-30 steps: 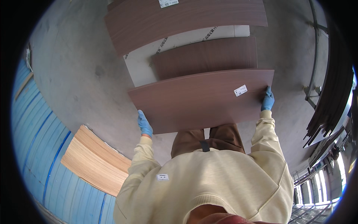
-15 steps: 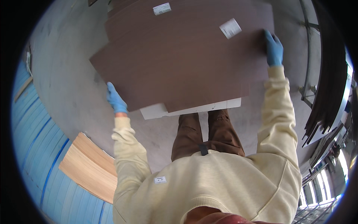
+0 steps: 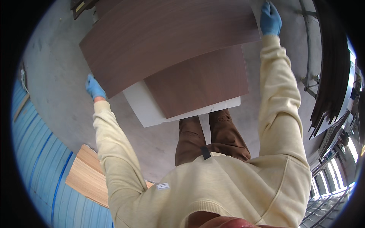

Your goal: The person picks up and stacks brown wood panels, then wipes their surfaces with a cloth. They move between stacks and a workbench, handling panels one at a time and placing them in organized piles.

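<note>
Concrete flooring (image 3: 55, 72) stretches gray across a work area seen from above. At far left stand blue ribbed sheets (image 3: 32, 159), a bright blue line running along them. Beside them lies a stack of pale wood-grain boards (image 3: 86, 173), partly covered by a cream sleeve (image 3: 114, 138). Farther up, dark pieces (image 3: 81, 7) sit at the top edge. Gloved in blue, the left hand (image 3: 94, 87) is at the lower left edge of a large brown wood-grain panel (image 3: 167, 43); whether its fingers are clamped on that edge cannot be told. The panel spans the upper middle, overlapping a smaller brown panel (image 3: 201, 81), which lies over a white board (image 3: 138, 104) in front of the person's brown trousers (image 3: 224, 133). Also in blue, the right hand (image 3: 270, 19) is just beside the large panel's right edge, its grip impossible to tell. Beyond are a metal frame (image 3: 307, 43) and, at far right, long dark strips (image 3: 330, 72).
</note>
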Motion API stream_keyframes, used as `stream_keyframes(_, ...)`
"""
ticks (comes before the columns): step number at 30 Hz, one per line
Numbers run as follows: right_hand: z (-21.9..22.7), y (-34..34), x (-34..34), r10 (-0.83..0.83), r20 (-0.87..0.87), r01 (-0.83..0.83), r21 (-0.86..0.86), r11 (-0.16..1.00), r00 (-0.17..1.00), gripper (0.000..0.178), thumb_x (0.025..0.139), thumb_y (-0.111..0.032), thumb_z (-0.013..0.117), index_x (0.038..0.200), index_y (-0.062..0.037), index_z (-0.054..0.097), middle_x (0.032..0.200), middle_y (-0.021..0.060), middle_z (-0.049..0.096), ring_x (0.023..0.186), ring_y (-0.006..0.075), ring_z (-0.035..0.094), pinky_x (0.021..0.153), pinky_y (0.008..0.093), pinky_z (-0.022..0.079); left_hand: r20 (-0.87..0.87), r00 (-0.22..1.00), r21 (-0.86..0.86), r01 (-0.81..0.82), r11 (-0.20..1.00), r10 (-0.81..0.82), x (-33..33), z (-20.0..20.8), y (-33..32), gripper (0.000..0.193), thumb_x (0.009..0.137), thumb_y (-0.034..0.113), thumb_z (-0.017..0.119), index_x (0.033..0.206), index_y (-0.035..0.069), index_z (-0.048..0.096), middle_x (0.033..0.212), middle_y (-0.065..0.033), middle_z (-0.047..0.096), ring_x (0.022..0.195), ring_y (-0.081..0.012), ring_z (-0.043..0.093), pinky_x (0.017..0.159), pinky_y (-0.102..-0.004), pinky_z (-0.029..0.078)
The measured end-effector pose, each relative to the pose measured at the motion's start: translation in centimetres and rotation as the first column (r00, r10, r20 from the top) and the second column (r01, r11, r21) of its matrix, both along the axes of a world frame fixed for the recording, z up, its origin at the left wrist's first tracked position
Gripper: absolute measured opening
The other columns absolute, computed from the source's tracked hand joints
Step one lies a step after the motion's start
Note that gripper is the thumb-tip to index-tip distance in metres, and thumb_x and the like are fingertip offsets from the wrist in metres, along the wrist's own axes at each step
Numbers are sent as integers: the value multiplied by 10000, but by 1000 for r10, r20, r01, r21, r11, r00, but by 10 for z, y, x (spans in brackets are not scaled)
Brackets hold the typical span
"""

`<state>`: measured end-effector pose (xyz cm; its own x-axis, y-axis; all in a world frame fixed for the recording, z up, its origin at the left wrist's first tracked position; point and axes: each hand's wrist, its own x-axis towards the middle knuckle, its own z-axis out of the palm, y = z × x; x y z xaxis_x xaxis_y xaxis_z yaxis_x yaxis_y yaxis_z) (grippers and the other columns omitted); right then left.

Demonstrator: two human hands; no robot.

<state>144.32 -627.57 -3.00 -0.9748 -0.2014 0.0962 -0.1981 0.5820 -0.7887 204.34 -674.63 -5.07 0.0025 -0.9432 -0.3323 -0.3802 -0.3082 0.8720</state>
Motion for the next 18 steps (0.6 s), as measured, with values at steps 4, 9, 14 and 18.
stream_keyframes(4,-60,104,81,-37,231,15,96,995,972,410,1067,-383,531,990,-5,667,840,113,635,781,186,542,795,363,502,460,745,-86,-504,859,483,40,-3,99,288,999,252,543,993,16,708,948,-53,685,825,-204,619,752,-382,519)
stream_keyframes(9,-111,147,203,-35,650,-108,179,978,759,570,1002,-531,612,1237,-17,688,1183,154,736,1120,241,667,996,376,498,266,964,465,-128,876,-1,9,-50,300,611,1037,447,548,1388,-51,581,1469,-179,569,1278,-301,582,1090,-370,445)
stream_keyframes(14,-45,123,213,-263,650,-75,444,893,713,696,947,-631,613,1325,-47,646,1239,198,722,1200,356,662,1042,428,490,631,725,186,202,962,-274,-30,-46,340,798,989,637,537,1243,-114,634,1255,-262,686,1145,-386,657,993,-424,498)
stream_keyframes(18,23,127,236,-261,579,-117,534,837,772,747,959,-681,515,1346,-51,628,1261,234,700,1219,427,633,1050,482,482,588,726,422,103,901,-358,-26,-20,303,900,946,737,515,1207,-108,677,1151,-268,729,1112,-404,686,944,-449,524)
